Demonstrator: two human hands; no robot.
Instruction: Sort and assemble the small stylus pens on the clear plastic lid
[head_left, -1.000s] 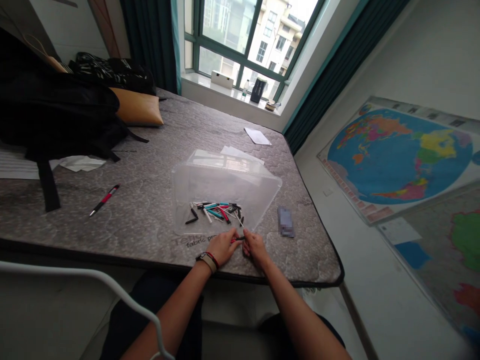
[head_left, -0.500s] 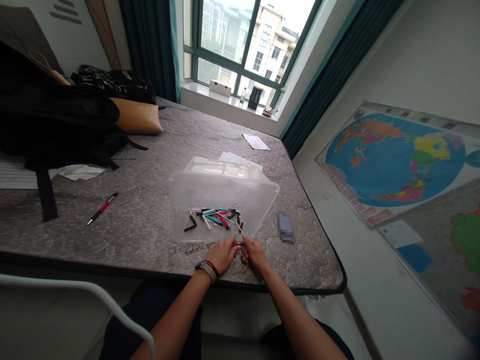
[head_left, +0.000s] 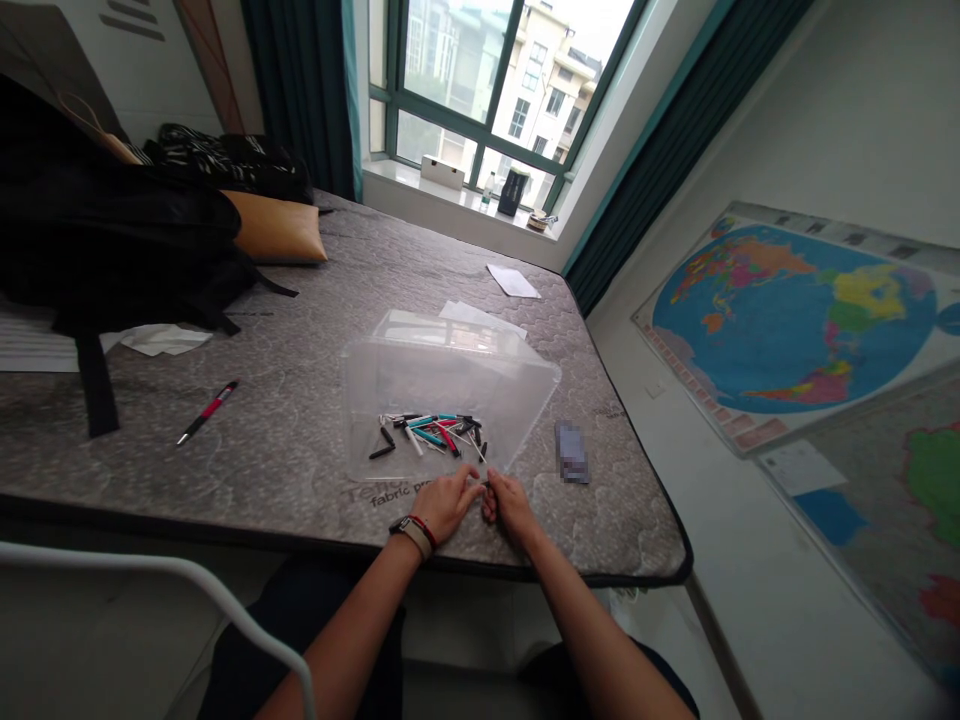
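Observation:
My left hand [head_left: 444, 503] and my right hand [head_left: 507, 503] meet at the near edge of the grey mattress [head_left: 315, 400], fingertips pinched together on a small pen part that is nearly hidden between them. A watch and a red band sit on my left wrist. Just beyond the hands stands a clear plastic box [head_left: 450, 385] holding several loose pen parts [head_left: 431, 433] in black, teal, red and white.
A red-and-black pen [head_left: 207, 411] lies to the left. A small dark card [head_left: 571, 452] lies right of the box. A black backpack [head_left: 112, 240], a tan cushion [head_left: 274, 230] and white papers [head_left: 513, 281] lie farther back. World maps cover the floor at right.
The hands have closed tighter together; the red-and-black pen piece visible between them earlier is now almost hidden. The view shifted slightly.

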